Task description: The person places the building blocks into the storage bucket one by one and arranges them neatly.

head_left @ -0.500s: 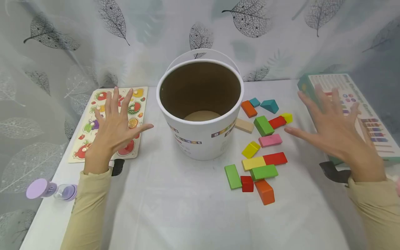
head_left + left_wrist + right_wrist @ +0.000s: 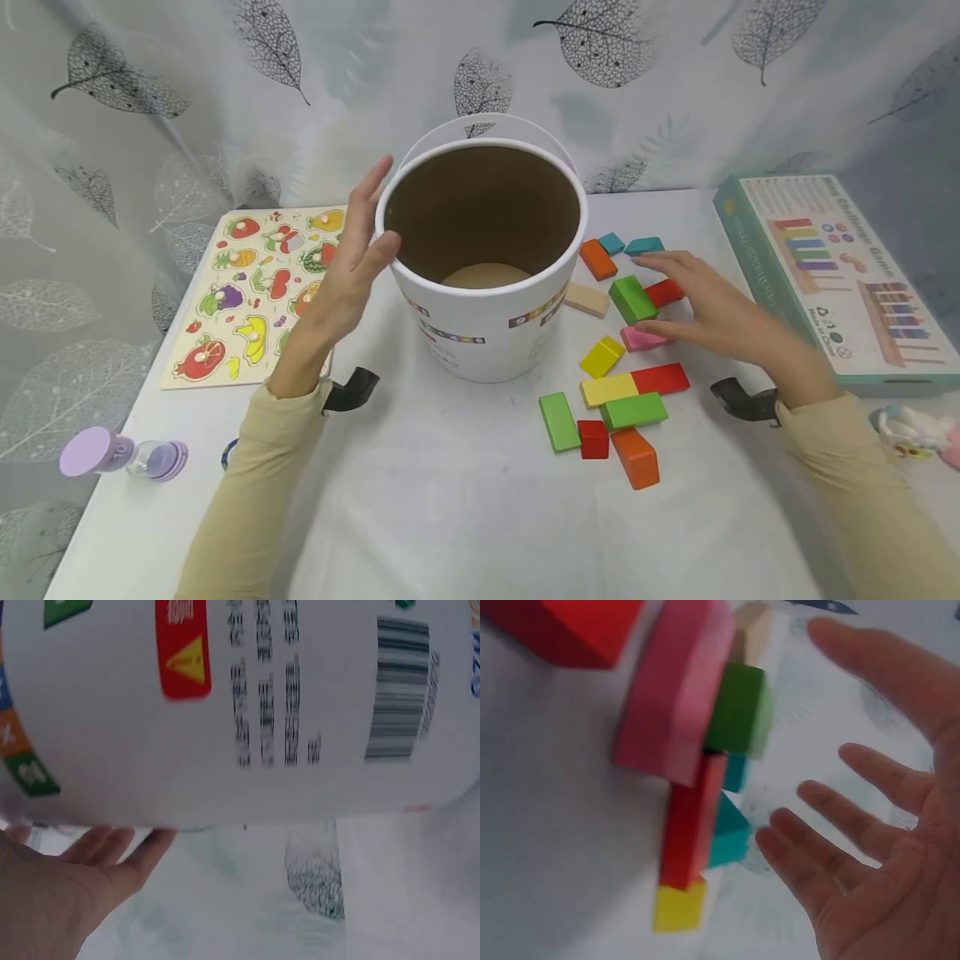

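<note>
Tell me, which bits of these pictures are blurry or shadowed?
Head view: a soft grey shadow lies on the table beside the right sleeve; left wrist view: the bucket's small print looks smeared; right wrist view: dim, with the pink block soft-edged.

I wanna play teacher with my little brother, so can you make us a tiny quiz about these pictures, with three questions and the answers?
1. True or false: the right hand is holding a block.
2. Which is closest to the left hand?
A. the boxed game
B. the bucket
C. the pink block
3. What colour is the block nearest the person?

Key:
1. False. It is over the blocks but holds nothing.
2. B. That hand is right by the rim.
3. Orange.
</note>
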Motion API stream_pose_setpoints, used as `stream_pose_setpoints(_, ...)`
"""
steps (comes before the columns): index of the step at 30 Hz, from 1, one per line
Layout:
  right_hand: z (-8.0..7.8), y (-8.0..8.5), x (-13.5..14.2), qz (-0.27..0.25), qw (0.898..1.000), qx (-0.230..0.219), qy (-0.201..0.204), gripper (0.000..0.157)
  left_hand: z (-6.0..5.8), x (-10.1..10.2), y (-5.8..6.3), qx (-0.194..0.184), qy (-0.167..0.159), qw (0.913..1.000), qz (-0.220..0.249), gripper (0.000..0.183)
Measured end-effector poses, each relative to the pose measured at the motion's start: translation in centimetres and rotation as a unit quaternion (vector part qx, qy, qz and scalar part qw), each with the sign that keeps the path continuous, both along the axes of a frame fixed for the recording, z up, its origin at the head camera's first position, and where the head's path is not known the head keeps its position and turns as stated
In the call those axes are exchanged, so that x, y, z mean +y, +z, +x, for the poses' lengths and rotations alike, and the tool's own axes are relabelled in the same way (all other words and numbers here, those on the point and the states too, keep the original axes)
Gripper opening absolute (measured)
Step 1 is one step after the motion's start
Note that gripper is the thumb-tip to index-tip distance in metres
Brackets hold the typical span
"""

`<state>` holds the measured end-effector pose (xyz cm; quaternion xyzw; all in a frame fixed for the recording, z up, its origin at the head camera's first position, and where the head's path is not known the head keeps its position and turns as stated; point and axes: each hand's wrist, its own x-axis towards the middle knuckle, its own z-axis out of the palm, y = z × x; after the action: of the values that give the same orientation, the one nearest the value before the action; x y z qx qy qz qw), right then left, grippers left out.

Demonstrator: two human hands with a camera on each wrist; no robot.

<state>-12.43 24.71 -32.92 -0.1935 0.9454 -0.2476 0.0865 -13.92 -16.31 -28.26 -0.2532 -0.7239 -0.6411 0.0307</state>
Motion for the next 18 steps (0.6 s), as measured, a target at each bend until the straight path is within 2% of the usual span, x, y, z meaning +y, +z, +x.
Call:
stream_pose_setpoints(3,-0.8,-1.0,-0.5,0.001,1.000,-0.027,0.004,0.075,-0.5,1.4,-0.4,-0.004,-0.001,0.9992,0.041,0.092)
stream_pose_setpoints(8,-1.4,-1.7,-0.7,0.005,1.000,-0.027,0.005,0.067,-0.8,2.0,-1.1,0.003,0.019,0.9969,0.076,0.090)
stream_pose_setpoints(14,-2.0,-1.6,-1.2,0.002,1.000,-0.022,-0.006,0.066,-0.8,2.1,-1.3,0.013,0.021,0.9962,0.083,0.082)
stream_pose_setpoints(18,-2.5,-1.7,-1.9,-0.002,1.000,-0.027,-0.011,0.064,-0.7,2.2,-1.4,0.015,0.029,0.9960,0.083,0.083)
